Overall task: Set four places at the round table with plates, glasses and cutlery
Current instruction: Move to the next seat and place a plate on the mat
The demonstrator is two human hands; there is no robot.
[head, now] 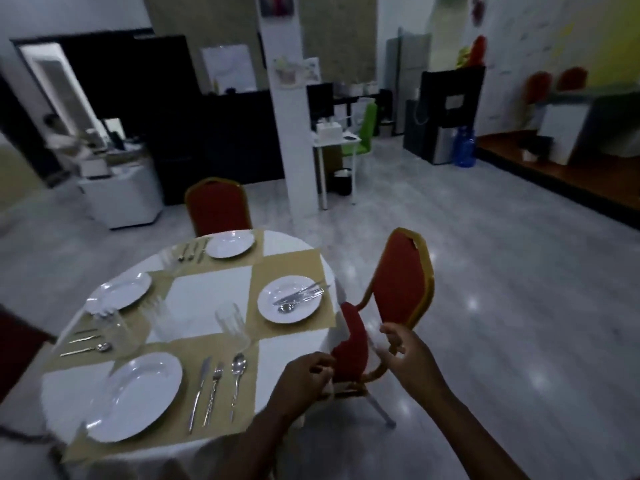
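1. Four plates sit on the round surface (294, 242), each on a tan placemat. The nearest plate (135, 396) lies to the left of the left hand (304, 375), with a knife, fork and spoon (216, 389) lined up between it and that hand, and a glass (232, 327) just beyond them. This place looks finished.
2. The left-side plate (119, 291), further left of both hands, has cutlery (86, 342) and a glass (116, 327) beside it. The far plate (230, 244) has cutlery (194, 251) next to it; a faint glass seems to stand near it, too blurred to be sure.
3. The right-side plate (290, 298), just ahead of the hands, carries its cutlery (299, 295) piled on top, not laid out. I judge this place unfinished: the cutlery needs spreading, and I see no glass clearly belonging to it, though another glass (159, 315) stands near the middle.
4. The left hand is curled, seemingly pinching something small at the surface's edge; what it is I cannot tell. The right hand (403, 351), close beside it, has loosely curled fingers and may hold something pale; too blurred to say.
5. A red chair (398, 282) stands just beyond the hands.
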